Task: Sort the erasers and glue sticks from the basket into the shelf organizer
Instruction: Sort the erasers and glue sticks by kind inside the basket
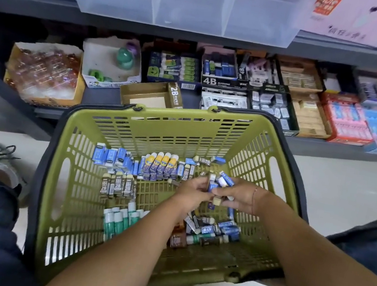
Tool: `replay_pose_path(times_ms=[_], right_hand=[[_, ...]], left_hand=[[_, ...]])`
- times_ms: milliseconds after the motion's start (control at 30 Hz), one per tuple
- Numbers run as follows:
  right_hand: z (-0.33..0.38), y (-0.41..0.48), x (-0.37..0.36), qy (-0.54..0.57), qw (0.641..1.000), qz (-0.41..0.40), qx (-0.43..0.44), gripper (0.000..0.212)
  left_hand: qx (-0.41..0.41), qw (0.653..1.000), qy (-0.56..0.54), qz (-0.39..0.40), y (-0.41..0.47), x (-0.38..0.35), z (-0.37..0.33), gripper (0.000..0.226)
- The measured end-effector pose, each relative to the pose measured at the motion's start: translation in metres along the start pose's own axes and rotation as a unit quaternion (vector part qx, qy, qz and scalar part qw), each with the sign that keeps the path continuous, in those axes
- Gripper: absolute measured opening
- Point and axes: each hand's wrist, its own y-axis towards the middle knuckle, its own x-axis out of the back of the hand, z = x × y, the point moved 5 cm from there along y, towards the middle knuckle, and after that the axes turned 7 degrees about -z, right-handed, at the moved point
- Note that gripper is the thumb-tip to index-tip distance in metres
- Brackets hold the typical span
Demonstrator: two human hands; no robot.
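— What can you read down there?
— "2B", on the brown-sleeved erasers (117,187) standing in a row at the left of the basket (160,127). There's another "2B" on a single eraser farther in, near the middle.
— And on the shelf?
— "2B" on the raised flap of the open brown carton (150,97), just beyond the basket's far rim. To its right there's a big "4B" on the front of the black box (223,83), with a smaller "4B" turned sideways just right of that.
— The pink box (355,18), far right?
— A red label and some handwriting, neither legible. The print on the blue-sleeved erasers (112,157) is too small as well.
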Motion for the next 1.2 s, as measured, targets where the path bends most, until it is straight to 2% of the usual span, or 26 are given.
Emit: replay_pose_path(times_ms=[67,100,200,333,467,533,600,700,833,900,967,1067,1200], right_hand=[[0.009,-0.01,-0.003,0.026,1.0,-0.009,0.01,0.033],[0.013,-0.014,-0.008,0.039,0.999,-0.012,0.018,0.03],[0.026,-0.025,-0.024,0.103,0.993,-0.021,0.048,0.021],[0.034,-0.033,-0.041,0.129,0.984,-0.092,0.078,0.019],[0.038,-0.035,-0.058,0.078,0.976,-0.146,0.144,0.017],[0.038,-0.041,-0.066,0.109,0.967,-0.157,0.166,0.022],[0.037,-0.044,-0.073,0.144,0.961,-0.152,0.181,0.023],[0.04,-0.053,-0.078,0.214,0.954,-0.116,0.175,0.02],[0.041,-0.062,-0.072,0.316,0.938,-0.082,0.115,0.012],[0.042,-0.065,-0.067,0.349,0.931,-0.064,0.086,0.016],[0.046,-0.07,-0.06,0.38,0.921,-0.052,0.064,0.006],[0.051,-0.077,-0.059,0.431,0.901,-0.028,0.046,0.009],[0.054,-0.077,-0.065,0.46,0.887,-0.025,0.042,0.011]], left_hand=[[0.016,0.997,-0.071,0.029,-0.001,-0.005,-0.006,0.061],[0.037,0.988,-0.142,0.044,-0.002,-0.008,-0.011,0.056],[0.087,0.941,-0.322,0.052,-0.009,-0.01,-0.027,0.024],[0.145,0.885,-0.442,0.018,-0.018,-0.006,-0.033,0.049],[0.195,0.81,-0.553,-0.033,-0.022,-0.002,-0.03,0.039],[0.21,0.763,-0.608,-0.056,-0.022,0.001,-0.029,0.037],[0.204,0.745,-0.632,-0.064,-0.021,0.006,-0.029,0.036],[0.17,0.75,-0.638,-0.044,-0.019,0.012,-0.034,0.035],[0.125,0.77,-0.626,-0.014,-0.018,0.018,-0.033,0.036],[0.106,0.796,-0.596,-0.026,-0.017,0.025,-0.026,0.03],[0.09,0.826,-0.553,-0.053,-0.017,0.034,-0.017,0.022],[0.057,0.865,-0.495,-0.063,-0.019,0.037,-0.017,0.011],[0.023,0.871,-0.489,-0.033,-0.023,0.033,-0.027,0.021]])
